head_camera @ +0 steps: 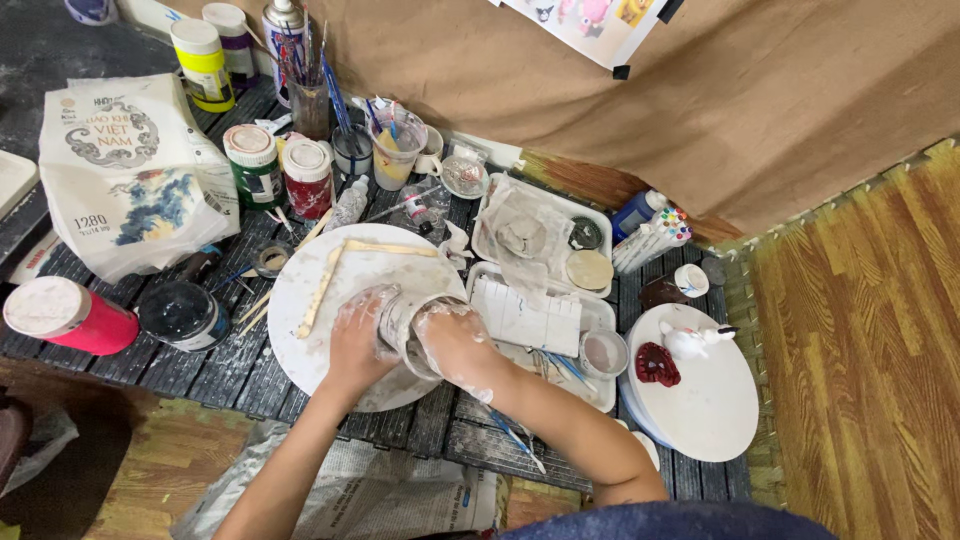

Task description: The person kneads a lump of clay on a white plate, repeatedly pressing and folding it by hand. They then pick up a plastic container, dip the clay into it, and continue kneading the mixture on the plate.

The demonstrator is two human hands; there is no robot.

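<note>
- Head view looks down on a dark slatted desk crowded with paint pots and trays.
- The left hand and right hand, both smeared with pale clay, are wrapped around a small grey-white clay pot, gripping it from either side.
- The pot stands tilted on the near right part of a round white board, which rests on the desk.
- A pale strip of clay, bent in an angle, lies on the board just behind the left hand.
- Just right of the right hand sits a white tray with a slab of white clay.
- Farther right, a second round board carries a small white figure and a dark red piece.
- Green and red paint jars stand beyond the board; a pink jar lies at the left.
</note>
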